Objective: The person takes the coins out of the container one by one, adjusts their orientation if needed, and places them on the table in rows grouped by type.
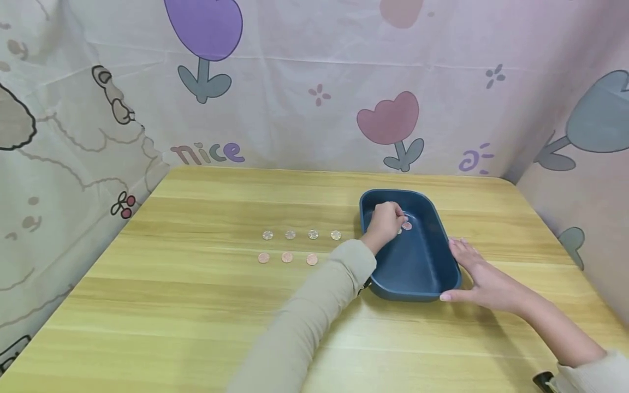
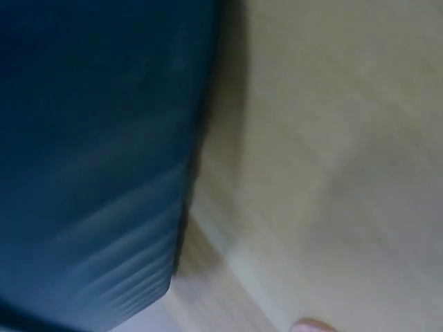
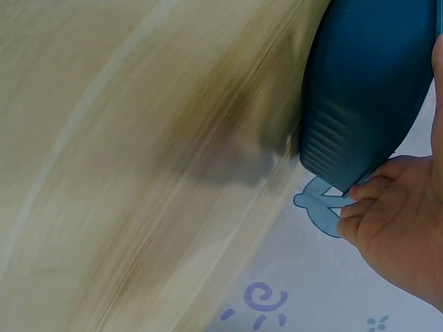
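Observation:
A deep blue tray (image 1: 413, 267) with rounded corners stands on the table, a few small coins (image 1: 407, 225) lying on its floor. My left hand (image 1: 385, 221) reaches over the near left wall into it. Its fingers are bent down at those coins; whether they pinch one I cannot tell. The right hand (image 1: 484, 281) holds the tray's right near corner from outside, thumb at the front rim and fingers along the side. In the right wrist view the fingers of that hand (image 3: 401, 221) lie against the tray's outer wall (image 3: 367, 90).
Left of the tray, several silver coins (image 1: 290, 235) lie in a row, with a row of three copper coins (image 1: 287, 257) on the near side of it. Behind the wooden table (image 1: 196, 305) hangs a printed cloth (image 1: 295, 65), which also covers both sides.

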The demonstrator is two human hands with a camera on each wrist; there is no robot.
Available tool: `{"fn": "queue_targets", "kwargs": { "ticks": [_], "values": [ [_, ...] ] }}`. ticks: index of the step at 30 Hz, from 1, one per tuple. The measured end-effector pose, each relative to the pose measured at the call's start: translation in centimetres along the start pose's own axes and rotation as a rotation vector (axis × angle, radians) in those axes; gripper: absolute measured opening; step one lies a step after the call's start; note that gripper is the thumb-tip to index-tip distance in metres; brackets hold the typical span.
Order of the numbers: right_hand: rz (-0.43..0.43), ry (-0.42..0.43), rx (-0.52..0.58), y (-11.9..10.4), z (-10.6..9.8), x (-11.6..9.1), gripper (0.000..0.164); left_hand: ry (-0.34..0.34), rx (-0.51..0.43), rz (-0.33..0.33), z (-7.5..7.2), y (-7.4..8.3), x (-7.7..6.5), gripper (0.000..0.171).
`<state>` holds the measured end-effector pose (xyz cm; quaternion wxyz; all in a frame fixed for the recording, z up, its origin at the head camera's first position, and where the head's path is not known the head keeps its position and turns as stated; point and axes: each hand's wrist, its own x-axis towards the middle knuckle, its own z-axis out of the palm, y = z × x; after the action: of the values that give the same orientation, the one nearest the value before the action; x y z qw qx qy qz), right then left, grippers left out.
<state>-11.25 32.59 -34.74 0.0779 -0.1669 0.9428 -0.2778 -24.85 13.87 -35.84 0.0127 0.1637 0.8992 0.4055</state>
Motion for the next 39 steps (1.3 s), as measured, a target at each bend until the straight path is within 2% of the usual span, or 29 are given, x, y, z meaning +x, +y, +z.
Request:
{"fn": "queue_targets", "kwargs": {
  "ticks": [6, 9, 13, 16, 18, 22, 25, 28, 31, 34, 36, 39],
  "values": [
    [0.014, 0.013, 0.009, 0.0, 0.3, -0.3, 0.110, -0.092, 0.068, -0.051, 1.0, -0.2, -0.1, 0.049],
    [0.018, 0.015, 0.015, 0.0, 0.3, -0.4, 0.109, -0.102, 0.114, -0.086, 1.2, -0.1, 0.0, 0.039],
    [0.016, 0.015, 0.010, -0.1, 0.2, -0.4, 0.109, -0.164, 0.260, -0.109, 1.4, -0.1, 0.1, 0.011],
    [0.015, 0.014, 0.012, -0.1, 0.2, -0.4, 0.110, -0.210, 0.354, -0.094, 1.5, -0.1, 0.3, 0.012],
    [0.015, 0.011, 0.014, -0.2, 0.1, -0.4, 0.110, -0.214, 0.373, -0.090, 1.5, -0.2, 0.4, 0.014],
    [0.015, 0.008, 0.010, -0.2, 0.1, -0.3, 0.110, -0.240, 0.435, -0.061, 1.4, -0.3, 0.5, 0.030],
    [0.014, 0.008, 0.011, -0.2, 0.1, -0.2, 0.110, -0.262, 0.459, -0.046, 1.3, -0.3, 0.4, 0.040],
    [0.014, 0.005, 0.019, -0.3, 0.1, -0.2, 0.110, -0.276, 0.416, -0.068, 1.3, -0.3, 0.2, 0.043],
    [0.015, 0.002, 0.024, -0.3, 0.1, -0.1, 0.110, -0.290, 0.401, -0.079, 1.4, -0.2, 0.1, 0.031],
    [0.015, 0.001, 0.025, -0.2, 0.1, -0.1, 0.110, -0.302, 0.439, -0.063, 1.6, -0.1, 0.0, 0.018],
    [0.012, 0.004, 0.023, -0.2, 0.1, -0.1, 0.110, -0.309, 0.475, -0.053, 1.7, -0.1, 0.0, 0.023],
    [0.014, 0.004, 0.030, -0.2, 0.2, -0.1, 0.109, -0.313, 0.468, -0.077, 1.8, -0.1, -0.2, 0.032]
  ]
}}
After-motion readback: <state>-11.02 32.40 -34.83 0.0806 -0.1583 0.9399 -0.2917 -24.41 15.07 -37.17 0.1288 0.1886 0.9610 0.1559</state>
